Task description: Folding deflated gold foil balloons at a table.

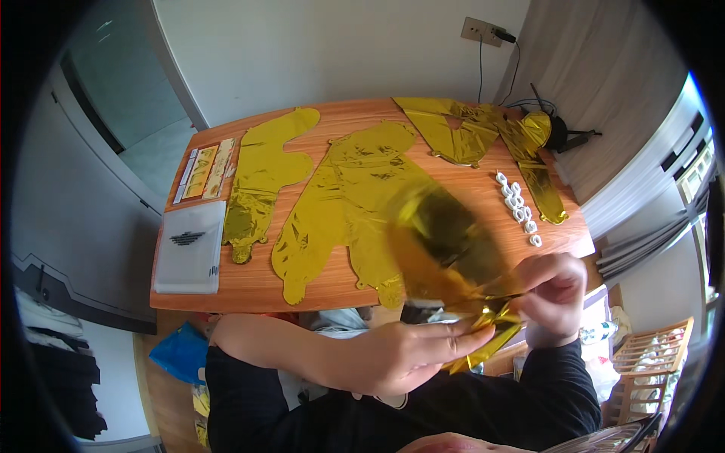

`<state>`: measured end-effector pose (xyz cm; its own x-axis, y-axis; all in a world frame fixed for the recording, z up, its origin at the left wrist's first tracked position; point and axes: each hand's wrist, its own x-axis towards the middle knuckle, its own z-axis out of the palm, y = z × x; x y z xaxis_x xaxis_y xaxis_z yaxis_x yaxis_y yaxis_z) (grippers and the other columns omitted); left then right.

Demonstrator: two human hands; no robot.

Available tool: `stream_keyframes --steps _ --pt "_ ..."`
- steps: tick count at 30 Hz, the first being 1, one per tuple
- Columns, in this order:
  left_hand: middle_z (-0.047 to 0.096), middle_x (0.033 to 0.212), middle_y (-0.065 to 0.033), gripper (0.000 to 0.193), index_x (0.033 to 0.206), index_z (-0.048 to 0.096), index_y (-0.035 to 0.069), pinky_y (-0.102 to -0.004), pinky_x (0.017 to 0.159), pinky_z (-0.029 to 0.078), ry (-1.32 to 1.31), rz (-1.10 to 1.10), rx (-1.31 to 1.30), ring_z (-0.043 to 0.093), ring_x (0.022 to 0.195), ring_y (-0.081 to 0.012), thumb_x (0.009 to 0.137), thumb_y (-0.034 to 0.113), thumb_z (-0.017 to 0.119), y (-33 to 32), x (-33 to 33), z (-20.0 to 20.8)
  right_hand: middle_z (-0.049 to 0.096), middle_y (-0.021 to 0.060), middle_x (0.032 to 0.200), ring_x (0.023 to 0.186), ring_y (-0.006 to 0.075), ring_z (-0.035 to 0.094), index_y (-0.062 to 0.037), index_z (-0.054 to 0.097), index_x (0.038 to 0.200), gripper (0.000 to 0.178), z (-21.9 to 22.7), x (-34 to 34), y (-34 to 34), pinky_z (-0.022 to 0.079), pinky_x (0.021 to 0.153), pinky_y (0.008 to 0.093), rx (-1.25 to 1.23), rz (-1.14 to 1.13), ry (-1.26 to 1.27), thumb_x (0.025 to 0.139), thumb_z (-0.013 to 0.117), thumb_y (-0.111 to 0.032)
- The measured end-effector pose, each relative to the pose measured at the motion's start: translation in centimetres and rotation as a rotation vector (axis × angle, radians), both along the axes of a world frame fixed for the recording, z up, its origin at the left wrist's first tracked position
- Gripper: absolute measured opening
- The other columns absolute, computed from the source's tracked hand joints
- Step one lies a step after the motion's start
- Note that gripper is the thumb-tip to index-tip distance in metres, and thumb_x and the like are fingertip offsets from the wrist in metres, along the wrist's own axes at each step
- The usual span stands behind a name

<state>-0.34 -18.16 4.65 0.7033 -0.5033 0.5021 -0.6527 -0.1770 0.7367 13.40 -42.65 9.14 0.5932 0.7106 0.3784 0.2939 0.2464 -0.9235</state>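
My left hand [415,352] is closed on the lower, gathered end of a gold foil balloon [453,249], flat fingers pressing the folds. At the same end, my right hand [553,293] pinches the foil from the right with curled fingers. The upper part of this balloon stands up over the table's front edge and is smeared by motion. Behind it on the table lie more flat, uninflated gold balloons: a large one [332,196] in the middle, partly hidden by the held one, and a narrower one [264,162] to its left.
More gold foil [453,140] covers the far right of the wooden table [483,177]. White rings [516,202] lie in a cluster at the right, near a black device [559,132] with cables. Clear plastic bags [185,257] and a printed card [204,172] lie at the left.
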Motion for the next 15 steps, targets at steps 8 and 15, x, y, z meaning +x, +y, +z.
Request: stream_keyframes --steps 8,15 --pt "0.037 0.165 -0.0215 0.075 0.161 0.035 0.003 -0.0289 0.101 0.054 -0.162 0.168 -0.218 0.049 0.144 -0.0331 0.092 -0.014 0.061 1.1 1.5 0.6 0.064 0.0135 0.12 0.11 0.0247 0.065 -0.002 0.055 0.12 0.041 -3.8 1.1 2.6 0.052 0.098 0.0358 0.477 -0.357 -0.094 0.085 0.076 -0.005" --pt "0.045 0.154 -0.0167 0.084 0.164 0.012 0.007 -0.0263 0.086 0.057 0.464 0.224 -0.406 0.066 0.109 -0.0121 0.097 -0.011 0.059 0.6 1.1 -2.3 0.064 0.0103 0.133 0.117 0.0195 0.064 -0.0033 0.052 0.142 0.051 -5.7 3.6 3.6 0.049 0.103 0.0326 0.501 -0.338 0.274 0.092 0.065 -0.003"
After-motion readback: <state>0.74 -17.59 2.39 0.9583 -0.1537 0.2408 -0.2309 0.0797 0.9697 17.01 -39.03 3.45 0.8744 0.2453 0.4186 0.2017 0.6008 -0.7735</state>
